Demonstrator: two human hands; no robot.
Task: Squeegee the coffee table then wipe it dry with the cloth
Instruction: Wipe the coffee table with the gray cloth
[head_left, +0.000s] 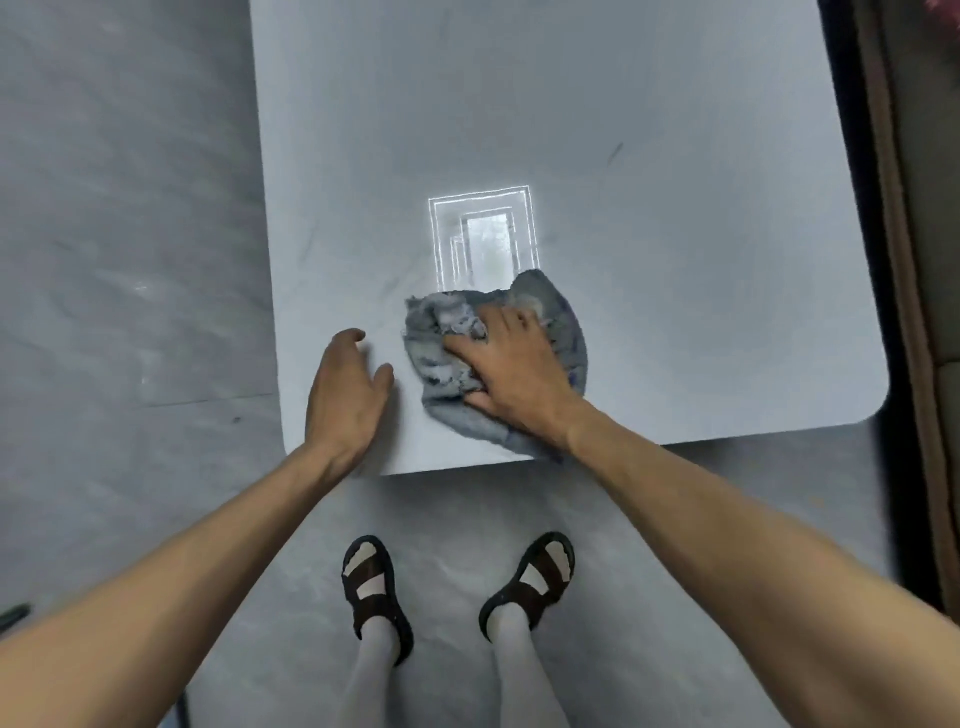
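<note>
1. Down low, nearer than both hands, two dark sandals (371, 587) are standing on the floor (130, 260).
2. Left hand (348, 395) is resting on the coffee table (675, 260), fingers loose, holding nothing.
3. Just to its right, the right hand (511, 369) is pressing spread fingers onto the bunched grey cloth (447, 358) lying under it.
4. Past those fingertips, a bright reflection (488, 239) is shining on the table.

The right hand (511, 358) presses flat on a crumpled grey cloth (447, 358) near the front edge of the pale coffee table (623, 130), the left hand (348, 395) rests open on the tabletop just beside it, and two sandalled feet (376, 587) stand on the grey floor (104, 234) below
</note>
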